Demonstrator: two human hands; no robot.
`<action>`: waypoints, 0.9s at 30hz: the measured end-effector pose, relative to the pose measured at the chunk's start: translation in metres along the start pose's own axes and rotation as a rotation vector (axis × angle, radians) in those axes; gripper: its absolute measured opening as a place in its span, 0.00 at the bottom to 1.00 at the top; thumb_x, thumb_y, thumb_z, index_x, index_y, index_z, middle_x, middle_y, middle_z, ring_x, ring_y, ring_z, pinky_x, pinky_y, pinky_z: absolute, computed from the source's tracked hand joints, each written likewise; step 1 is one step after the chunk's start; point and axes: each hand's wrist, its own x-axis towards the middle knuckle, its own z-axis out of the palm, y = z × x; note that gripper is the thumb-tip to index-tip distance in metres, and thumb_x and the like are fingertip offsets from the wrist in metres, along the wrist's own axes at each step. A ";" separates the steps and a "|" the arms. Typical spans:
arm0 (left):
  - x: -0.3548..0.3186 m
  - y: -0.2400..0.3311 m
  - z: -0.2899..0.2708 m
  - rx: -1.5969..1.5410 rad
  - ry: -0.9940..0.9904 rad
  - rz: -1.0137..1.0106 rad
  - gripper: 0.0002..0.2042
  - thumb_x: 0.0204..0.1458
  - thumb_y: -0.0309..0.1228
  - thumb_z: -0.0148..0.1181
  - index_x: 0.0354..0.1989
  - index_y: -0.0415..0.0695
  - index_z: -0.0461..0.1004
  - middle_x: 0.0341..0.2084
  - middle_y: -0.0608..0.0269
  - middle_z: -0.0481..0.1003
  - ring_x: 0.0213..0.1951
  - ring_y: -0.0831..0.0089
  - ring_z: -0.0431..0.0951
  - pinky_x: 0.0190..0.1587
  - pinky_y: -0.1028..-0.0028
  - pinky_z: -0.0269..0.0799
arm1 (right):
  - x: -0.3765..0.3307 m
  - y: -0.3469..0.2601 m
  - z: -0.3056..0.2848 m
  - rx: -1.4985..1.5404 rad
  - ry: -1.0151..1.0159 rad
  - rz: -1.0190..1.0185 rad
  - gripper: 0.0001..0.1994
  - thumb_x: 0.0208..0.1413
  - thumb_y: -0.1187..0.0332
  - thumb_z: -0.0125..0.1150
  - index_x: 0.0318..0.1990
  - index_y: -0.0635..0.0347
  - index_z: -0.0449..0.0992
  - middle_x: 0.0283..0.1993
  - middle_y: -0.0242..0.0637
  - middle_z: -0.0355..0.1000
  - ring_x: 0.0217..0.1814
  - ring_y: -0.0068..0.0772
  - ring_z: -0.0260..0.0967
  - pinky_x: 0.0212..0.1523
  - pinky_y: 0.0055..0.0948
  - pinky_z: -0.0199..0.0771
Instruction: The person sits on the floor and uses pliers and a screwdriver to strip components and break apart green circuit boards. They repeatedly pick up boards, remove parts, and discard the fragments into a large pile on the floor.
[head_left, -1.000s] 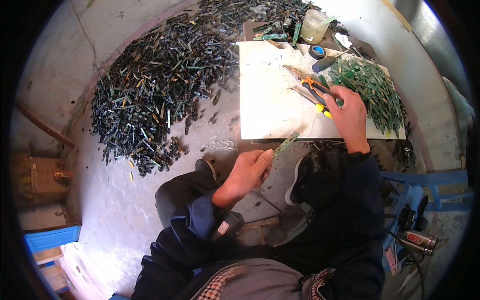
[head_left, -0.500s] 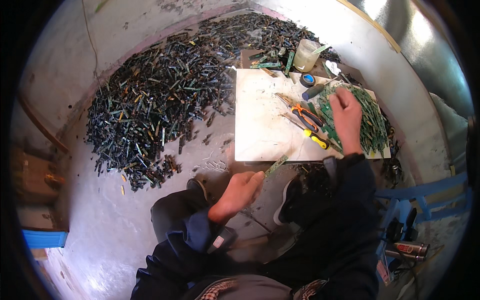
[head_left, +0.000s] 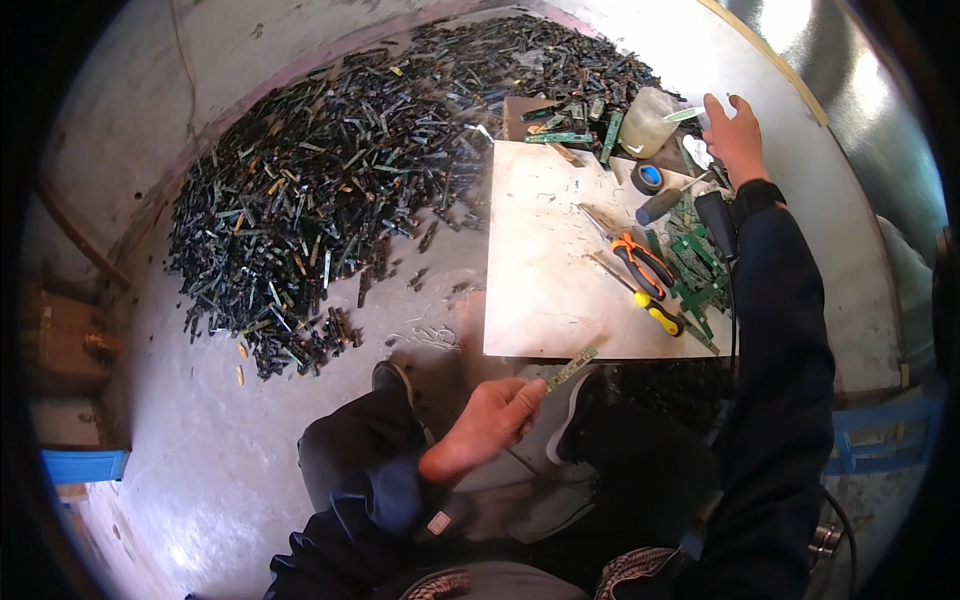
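Note:
My left hand [head_left: 495,418] is closed on one end of a narrow green circuit board strip [head_left: 572,369], held over my lap in front of the white board's near edge. My right hand [head_left: 735,138] is stretched to the far right with its fingers apart. It is beside a pale green stick [head_left: 684,114] that leans out of a translucent cup [head_left: 648,122]; whether a finger touches the stick I cannot tell. Next to my right wrist is a black handle-shaped object [head_left: 715,222] with a cord. Below it is a heap of green circuit board strips [head_left: 695,262], partly hidden by my sleeve.
On the white board [head_left: 540,270] lie orange-handled pliers [head_left: 640,262], a yellow-and-black screwdriver [head_left: 655,311], a dark-handled screwdriver [head_left: 659,205] and a roll of black tape [head_left: 647,178]. A large pile of dark strips [head_left: 330,180] covers the floor at left and back. A blue chair [head_left: 885,437] stands at right.
My right hand has moved away from the green strips, up and right toward the cup. My left hand still holds the circuit board strip, slightly lower and farther right. The view has shifted.

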 end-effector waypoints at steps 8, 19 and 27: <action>-0.006 0.001 -0.010 0.004 0.016 -0.021 0.20 0.62 0.43 0.47 0.23 0.42 0.66 0.15 0.70 0.63 0.15 0.85 0.58 0.17 0.81 0.52 | 0.002 -0.003 0.010 -0.171 -0.138 -0.095 0.13 0.57 0.61 0.52 0.36 0.62 0.78 0.25 0.40 0.75 0.26 0.33 0.74 0.28 0.31 0.72; -0.011 -0.001 -0.001 0.047 -0.013 0.073 0.20 0.62 0.42 0.47 0.21 0.43 0.64 0.14 0.71 0.63 0.15 0.85 0.57 0.17 0.80 0.52 | -0.077 0.024 -0.007 -0.092 -0.263 0.075 0.10 0.53 0.68 0.54 0.34 0.68 0.74 0.25 0.41 0.73 0.23 0.30 0.72 0.24 0.29 0.70; -0.007 -0.004 -0.009 0.015 0.009 0.076 0.20 0.61 0.44 0.48 0.21 0.43 0.65 0.14 0.71 0.63 0.16 0.84 0.58 0.18 0.81 0.53 | -0.083 0.009 -0.012 0.215 -0.334 0.186 0.11 0.59 0.66 0.51 0.31 0.67 0.73 0.23 0.31 0.69 0.18 0.18 0.63 0.16 0.21 0.61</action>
